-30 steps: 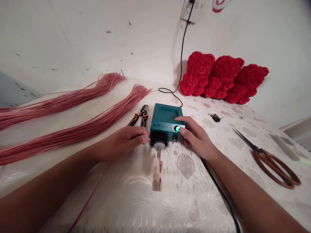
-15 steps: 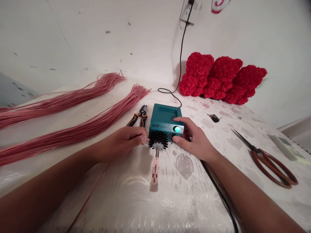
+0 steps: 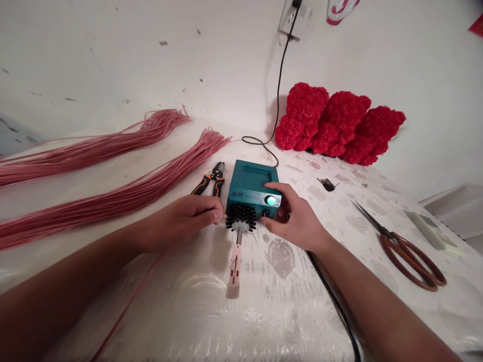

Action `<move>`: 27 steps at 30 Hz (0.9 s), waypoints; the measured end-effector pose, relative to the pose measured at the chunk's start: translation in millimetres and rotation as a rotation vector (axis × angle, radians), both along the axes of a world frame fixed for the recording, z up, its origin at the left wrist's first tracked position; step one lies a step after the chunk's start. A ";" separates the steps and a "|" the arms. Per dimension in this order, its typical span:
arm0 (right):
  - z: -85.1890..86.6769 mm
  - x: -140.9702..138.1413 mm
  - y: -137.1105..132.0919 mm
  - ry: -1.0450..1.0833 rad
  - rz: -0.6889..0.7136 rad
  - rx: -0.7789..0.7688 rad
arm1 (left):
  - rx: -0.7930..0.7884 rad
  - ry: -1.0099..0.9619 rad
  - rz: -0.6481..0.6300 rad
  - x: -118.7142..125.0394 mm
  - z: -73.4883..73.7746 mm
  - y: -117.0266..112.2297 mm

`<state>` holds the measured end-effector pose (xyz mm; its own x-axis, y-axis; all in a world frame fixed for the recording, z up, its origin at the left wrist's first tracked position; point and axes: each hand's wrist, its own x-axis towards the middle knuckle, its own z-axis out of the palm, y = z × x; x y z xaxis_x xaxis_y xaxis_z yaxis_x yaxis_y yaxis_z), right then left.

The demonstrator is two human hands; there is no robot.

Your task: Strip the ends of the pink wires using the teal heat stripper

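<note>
Foreground: a pink wire (image 3: 132, 300) crosses the table (image 3: 188, 322) from the lower edge to below the left wrist, and a black cable (image 3: 335, 296) curves past the right forearm. A pale clip (image 3: 234, 274) ends the shaft (image 3: 239, 236) of a black-bristled brush (image 3: 242, 213) at the front of a teal machine (image 3: 254, 183); clip, shaft and brush stand between the hands.

Centre: the left hand (image 3: 202, 212), knuckles up, has thumb and curled fingers closed on a wire tip just beside the brush; whether it belongs to the same strand is hidden. The right hand (image 3: 296, 216) grips the machine's right front corner, index fingertip on top, thumb by the knob (image 3: 266, 214) beneath a lit green button (image 3: 270, 200).

Flanking: to the right lie scissors (image 3: 409, 259) and a pale device (image 3: 430, 229); left of the machine, opened pliers (image 3: 217, 173), close beyond the left hand. A dark object (image 3: 327, 184) lies farther right.

Background: two wire bundles (image 3: 177, 178) at left, a loop of black cord (image 3: 281, 80) rising to a wall socket (image 3: 290, 20), and red flowers (image 3: 335, 125) against the wall.
</note>
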<state>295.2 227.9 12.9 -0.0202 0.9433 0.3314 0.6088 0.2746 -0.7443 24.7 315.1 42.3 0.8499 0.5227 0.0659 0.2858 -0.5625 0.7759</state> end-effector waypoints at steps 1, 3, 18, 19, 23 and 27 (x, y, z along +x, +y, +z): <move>0.2 -0.4 -0.2 0.004 0.001 0.002 | -0.001 -0.002 0.000 0.0 0.0 -0.2; 0.3 -1.0 -0.2 0.015 0.005 0.006 | -0.007 0.003 0.010 0.1 -0.1 -0.5; -1.0 0.3 0.4 0.038 0.013 0.002 | -0.014 0.014 0.014 0.8 0.2 -0.3; -1.4 1.0 0.7 0.046 0.016 0.004 | -0.014 0.008 0.013 0.8 0.7 -0.9; -3.1 3.3 1.7 0.085 0.028 0.002 | -0.018 0.010 0.021 0.3 3.0 -3.1; -5.6 3.5 2.5 0.153 0.027 -0.023 | -0.006 0.014 0.018 1.0 3.1 -3.3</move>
